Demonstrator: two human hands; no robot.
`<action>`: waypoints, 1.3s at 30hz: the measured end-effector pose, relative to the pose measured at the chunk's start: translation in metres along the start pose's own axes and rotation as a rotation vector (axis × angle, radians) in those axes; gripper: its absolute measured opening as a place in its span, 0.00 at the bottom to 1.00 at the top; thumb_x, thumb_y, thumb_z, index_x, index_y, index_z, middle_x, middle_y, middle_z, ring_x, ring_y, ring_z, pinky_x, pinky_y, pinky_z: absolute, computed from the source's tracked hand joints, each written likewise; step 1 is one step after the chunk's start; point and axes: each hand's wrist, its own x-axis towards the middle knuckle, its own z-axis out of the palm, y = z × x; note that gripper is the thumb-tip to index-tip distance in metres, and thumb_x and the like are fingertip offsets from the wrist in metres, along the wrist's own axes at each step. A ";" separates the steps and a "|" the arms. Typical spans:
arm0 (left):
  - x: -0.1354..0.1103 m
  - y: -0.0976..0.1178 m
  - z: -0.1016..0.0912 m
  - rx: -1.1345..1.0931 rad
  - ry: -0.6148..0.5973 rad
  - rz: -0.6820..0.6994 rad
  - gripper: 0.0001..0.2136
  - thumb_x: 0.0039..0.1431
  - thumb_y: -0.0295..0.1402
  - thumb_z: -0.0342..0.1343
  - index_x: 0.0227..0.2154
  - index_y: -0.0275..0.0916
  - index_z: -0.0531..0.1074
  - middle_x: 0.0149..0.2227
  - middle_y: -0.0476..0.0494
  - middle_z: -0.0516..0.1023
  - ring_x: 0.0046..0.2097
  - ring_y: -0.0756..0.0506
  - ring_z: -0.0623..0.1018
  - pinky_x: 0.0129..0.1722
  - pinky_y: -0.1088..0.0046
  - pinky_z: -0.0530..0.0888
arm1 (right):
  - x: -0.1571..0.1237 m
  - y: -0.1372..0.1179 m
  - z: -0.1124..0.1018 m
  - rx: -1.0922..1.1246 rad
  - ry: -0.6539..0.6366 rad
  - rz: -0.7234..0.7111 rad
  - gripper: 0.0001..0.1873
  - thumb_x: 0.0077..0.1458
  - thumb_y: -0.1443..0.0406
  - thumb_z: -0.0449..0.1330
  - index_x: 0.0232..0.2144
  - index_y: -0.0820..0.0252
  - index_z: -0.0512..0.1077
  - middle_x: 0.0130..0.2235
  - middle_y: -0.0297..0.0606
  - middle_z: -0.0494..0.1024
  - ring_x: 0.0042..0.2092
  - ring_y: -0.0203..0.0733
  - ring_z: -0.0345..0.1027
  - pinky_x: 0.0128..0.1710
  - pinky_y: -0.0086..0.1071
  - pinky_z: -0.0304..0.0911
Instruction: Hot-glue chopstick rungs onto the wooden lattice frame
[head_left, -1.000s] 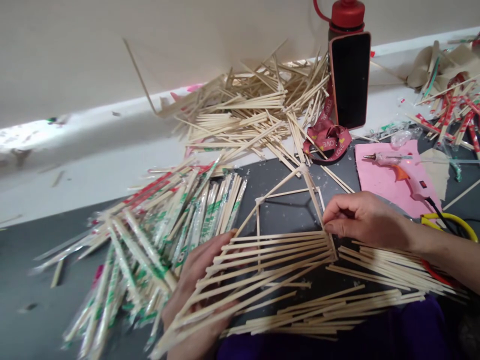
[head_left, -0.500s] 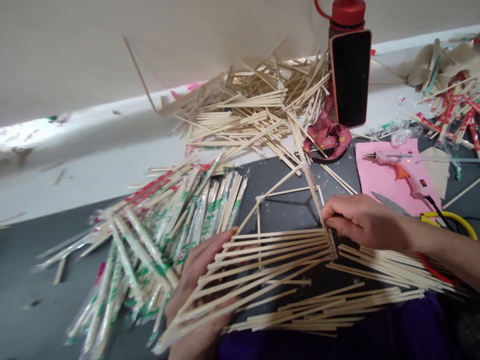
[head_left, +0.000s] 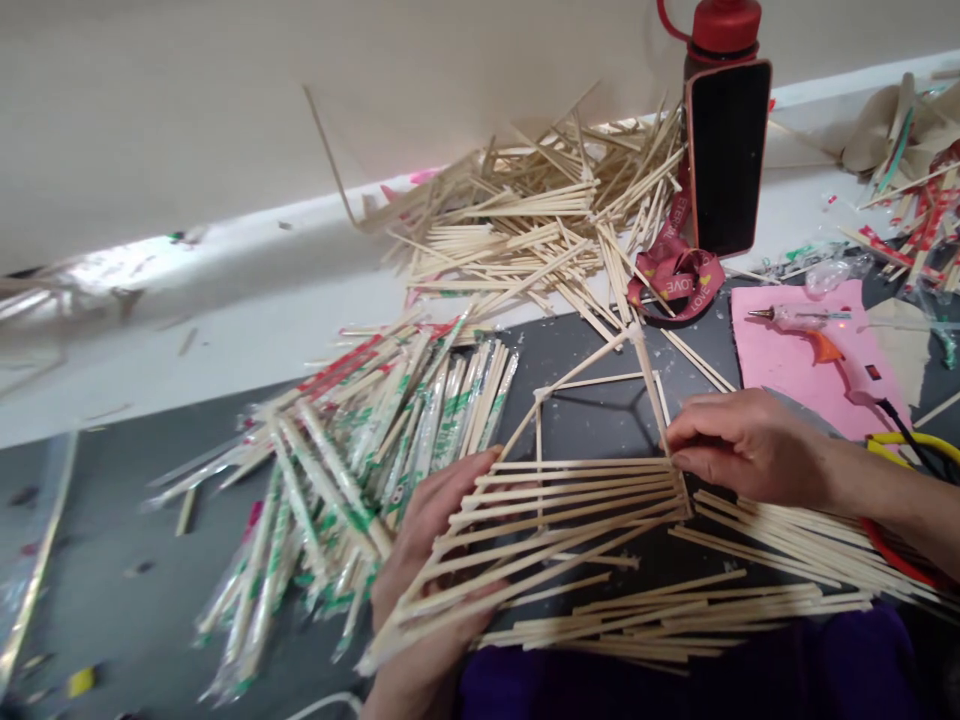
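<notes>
A frame of bare wooden sticks (head_left: 555, 510) fans out low in the middle of the head view, over a dark grey table (head_left: 112, 590). My left hand (head_left: 427, 560) lies under its left side with the fingers spread, propping it up. My right hand (head_left: 742, 450) pinches the point where the sticks meet at the right. Thin sticks rise from the frame to a glued peak (head_left: 634, 335) behind it. More loose sticks (head_left: 772, 550) lie below my right wrist.
Wrapped chopsticks (head_left: 352, 470) lie heaped at the left, bare sticks (head_left: 540, 230) at the back. A red bottle (head_left: 720, 30) stands behind a dark phone (head_left: 726, 155). A glue gun (head_left: 810, 335) rests on a pink mat (head_left: 817, 370); red ribbon (head_left: 675, 275) is nearby.
The view has swung slightly left, so everything sits further right in the picture. Both hands keep the same hold on the stick frame.
</notes>
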 end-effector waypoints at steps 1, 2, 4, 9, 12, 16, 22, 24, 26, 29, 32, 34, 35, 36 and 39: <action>0.000 0.000 0.000 -0.049 -0.014 0.038 0.30 0.52 0.59 0.51 0.54 0.50 0.69 0.52 0.43 0.75 0.53 0.37 0.75 0.51 0.57 0.74 | 0.000 0.000 0.000 -0.004 -0.008 -0.004 0.07 0.59 0.67 0.55 0.33 0.62 0.73 0.30 0.36 0.76 0.31 0.32 0.66 0.31 0.25 0.58; 0.000 0.001 -0.001 -0.096 -0.021 0.071 0.29 0.53 0.56 0.53 0.55 0.50 0.68 0.53 0.42 0.74 0.54 0.37 0.74 0.52 0.56 0.73 | -0.001 0.000 0.000 -0.007 -0.015 -0.006 0.07 0.59 0.67 0.55 0.33 0.62 0.73 0.30 0.36 0.76 0.30 0.32 0.66 0.30 0.25 0.58; 0.001 0.005 -0.001 -0.135 -0.023 0.081 0.29 0.54 0.56 0.53 0.56 0.49 0.68 0.53 0.42 0.74 0.54 0.36 0.73 0.53 0.55 0.71 | -0.002 -0.001 0.000 -0.012 -0.025 -0.003 0.07 0.59 0.66 0.55 0.33 0.62 0.73 0.30 0.35 0.75 0.30 0.32 0.65 0.30 0.25 0.58; 0.002 0.017 0.001 -0.145 0.004 0.034 0.29 0.55 0.57 0.51 0.54 0.47 0.70 0.52 0.41 0.75 0.53 0.36 0.74 0.52 0.54 0.71 | -0.002 0.000 0.002 -0.051 -0.024 0.000 0.07 0.59 0.67 0.56 0.31 0.62 0.72 0.28 0.34 0.74 0.28 0.31 0.65 0.28 0.25 0.56; 0.002 0.020 0.002 -0.156 0.017 0.029 0.28 0.56 0.57 0.50 0.54 0.47 0.70 0.51 0.41 0.75 0.54 0.37 0.73 0.53 0.56 0.71 | -0.001 0.001 0.003 -0.074 -0.025 -0.001 0.07 0.59 0.67 0.55 0.31 0.61 0.72 0.29 0.35 0.75 0.29 0.32 0.67 0.29 0.25 0.57; 0.003 0.016 0.001 -0.153 0.011 0.079 0.28 0.57 0.56 0.50 0.56 0.49 0.68 0.52 0.42 0.75 0.53 0.37 0.73 0.52 0.56 0.72 | 0.000 0.001 0.003 -0.059 -0.037 0.015 0.09 0.60 0.67 0.54 0.30 0.60 0.72 0.28 0.34 0.76 0.29 0.32 0.68 0.29 0.25 0.58; 0.002 0.000 -0.003 -0.113 -0.066 0.117 0.29 0.56 0.56 0.49 0.57 0.47 0.67 0.53 0.39 0.75 0.53 0.36 0.73 0.51 0.53 0.73 | 0.002 -0.001 0.001 -0.015 -0.053 0.063 0.09 0.60 0.67 0.54 0.30 0.61 0.72 0.29 0.35 0.76 0.29 0.32 0.68 0.29 0.25 0.58; 0.001 -0.004 -0.004 -0.116 -0.078 0.075 0.31 0.54 0.58 0.50 0.56 0.46 0.68 0.52 0.38 0.75 0.54 0.34 0.73 0.52 0.51 0.72 | 0.003 -0.001 0.001 -0.003 -0.051 0.069 0.08 0.60 0.68 0.55 0.30 0.61 0.72 0.29 0.34 0.76 0.29 0.32 0.67 0.28 0.25 0.58; 0.000 -0.005 -0.004 -0.121 -0.090 0.027 0.32 0.51 0.59 0.51 0.55 0.46 0.69 0.52 0.38 0.75 0.54 0.33 0.73 0.53 0.50 0.72 | 0.003 0.000 0.002 0.009 -0.043 0.062 0.08 0.59 0.68 0.55 0.29 0.61 0.72 0.28 0.33 0.76 0.29 0.32 0.67 0.28 0.25 0.57; 0.000 0.002 -0.002 -0.142 -0.067 -0.017 0.31 0.52 0.60 0.51 0.54 0.47 0.70 0.52 0.39 0.75 0.54 0.33 0.73 0.53 0.50 0.71 | 0.003 0.002 0.002 0.025 -0.040 0.048 0.07 0.59 0.68 0.56 0.30 0.61 0.73 0.29 0.34 0.76 0.30 0.31 0.68 0.29 0.24 0.58; 0.000 0.013 0.001 -0.152 0.002 -0.030 0.29 0.54 0.59 0.50 0.53 0.49 0.71 0.51 0.41 0.75 0.54 0.34 0.73 0.53 0.51 0.70 | 0.003 0.004 0.001 0.034 -0.062 0.048 0.07 0.59 0.68 0.56 0.31 0.61 0.73 0.31 0.35 0.77 0.32 0.32 0.69 0.31 0.24 0.59; 0.000 0.016 0.002 -0.149 0.019 -0.025 0.28 0.54 0.59 0.49 0.53 0.49 0.71 0.51 0.41 0.75 0.53 0.34 0.73 0.53 0.51 0.70 | 0.003 0.005 0.000 0.042 -0.081 0.062 0.06 0.60 0.68 0.56 0.32 0.61 0.74 0.32 0.35 0.78 0.33 0.32 0.70 0.32 0.24 0.60; 0.000 0.016 0.002 -0.147 0.015 -0.017 0.28 0.55 0.58 0.49 0.53 0.49 0.71 0.51 0.41 0.75 0.54 0.34 0.73 0.53 0.51 0.70 | 0.003 0.006 -0.001 0.049 -0.087 0.070 0.06 0.59 0.67 0.56 0.32 0.61 0.74 0.32 0.34 0.78 0.33 0.32 0.70 0.32 0.24 0.60; 0.001 0.014 0.001 -0.144 0.004 -0.002 0.28 0.55 0.58 0.49 0.53 0.49 0.70 0.51 0.41 0.75 0.54 0.34 0.73 0.53 0.51 0.70 | 0.004 0.006 -0.002 0.056 -0.090 0.078 0.06 0.59 0.67 0.57 0.32 0.61 0.74 0.31 0.34 0.78 0.33 0.32 0.70 0.32 0.24 0.60; 0.001 0.006 -0.001 -0.079 -0.040 0.018 0.31 0.52 0.60 0.49 0.53 0.47 0.71 0.51 0.40 0.75 0.53 0.35 0.74 0.52 0.52 0.73 | 0.004 0.007 -0.003 0.081 -0.103 0.106 0.06 0.59 0.67 0.57 0.32 0.61 0.74 0.31 0.34 0.78 0.32 0.32 0.69 0.32 0.24 0.60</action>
